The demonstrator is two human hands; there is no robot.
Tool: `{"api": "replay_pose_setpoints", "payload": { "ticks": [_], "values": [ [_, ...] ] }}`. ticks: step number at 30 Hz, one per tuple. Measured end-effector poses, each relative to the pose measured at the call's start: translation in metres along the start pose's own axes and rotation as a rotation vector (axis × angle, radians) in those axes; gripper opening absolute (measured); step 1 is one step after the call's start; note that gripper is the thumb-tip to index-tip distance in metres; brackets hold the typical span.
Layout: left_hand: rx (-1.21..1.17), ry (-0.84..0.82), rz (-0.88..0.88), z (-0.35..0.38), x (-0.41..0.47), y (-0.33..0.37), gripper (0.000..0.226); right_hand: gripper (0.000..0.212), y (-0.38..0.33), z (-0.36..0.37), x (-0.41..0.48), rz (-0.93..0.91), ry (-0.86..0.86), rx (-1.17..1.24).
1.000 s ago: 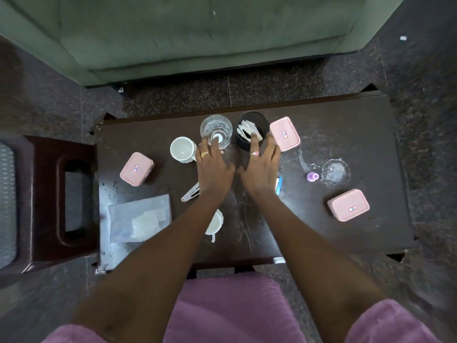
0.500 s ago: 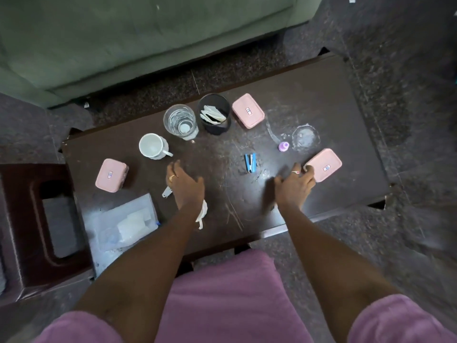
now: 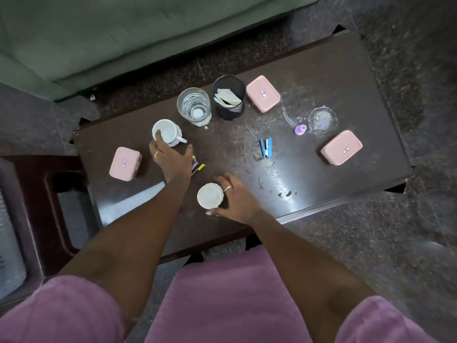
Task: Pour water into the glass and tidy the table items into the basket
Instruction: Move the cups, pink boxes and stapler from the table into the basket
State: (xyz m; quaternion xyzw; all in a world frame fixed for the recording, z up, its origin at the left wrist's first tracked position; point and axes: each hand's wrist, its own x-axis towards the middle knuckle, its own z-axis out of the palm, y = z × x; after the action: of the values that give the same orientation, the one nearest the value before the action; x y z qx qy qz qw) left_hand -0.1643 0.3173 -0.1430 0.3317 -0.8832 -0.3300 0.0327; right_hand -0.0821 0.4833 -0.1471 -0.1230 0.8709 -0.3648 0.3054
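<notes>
The dark wooden table (image 3: 309,78) is glossy and scratched, the drinking glass (image 3: 194,106) clear and smooth, the black holder (image 3: 231,113) metal mesh, the pink boxes (image 3: 263,96) matt plastic, and the white mugs (image 3: 168,131) glossy ceramic.

Dim, soft indoor light. A pale glare streaks the dark table (image 3: 284,184) near its front edge. Frame edges bend with wide-angle distortion, and the floor (image 3: 408,243) at right blurs.
</notes>
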Motion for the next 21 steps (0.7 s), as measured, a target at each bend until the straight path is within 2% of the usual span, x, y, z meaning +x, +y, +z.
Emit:
{"api": "replay_pose_setpoints", "payload": {
  "ticks": [5, 8, 11, 15, 21],
  "values": [
    [-0.014, -0.033, -0.049, -0.004, 0.035, -0.002, 0.1, 0.099, -0.018, 0.026, 0.014, -0.099, -0.035, -0.276],
    [0.055, -0.113, -0.103, -0.004, 0.055, -0.008, 0.108, 0.094, -0.021, 0.04, 0.021, -0.089, -0.023, -0.372],
    [0.026, -0.238, -0.047, -0.006, 0.066, -0.014, 0.113, 0.088, -0.018, 0.049, 0.024, -0.051, -0.028, -0.42],
    [0.104, -0.387, 0.083, -0.012, 0.073, -0.027, 0.097, 0.074, -0.015, 0.056, 0.027, 0.014, -0.048, -0.41],
    [0.164, -0.408, 0.141, -0.015, 0.093, -0.028, 0.09, 0.064, -0.017, 0.051, 0.031, -0.029, -0.065, -0.334]
  ]
}}
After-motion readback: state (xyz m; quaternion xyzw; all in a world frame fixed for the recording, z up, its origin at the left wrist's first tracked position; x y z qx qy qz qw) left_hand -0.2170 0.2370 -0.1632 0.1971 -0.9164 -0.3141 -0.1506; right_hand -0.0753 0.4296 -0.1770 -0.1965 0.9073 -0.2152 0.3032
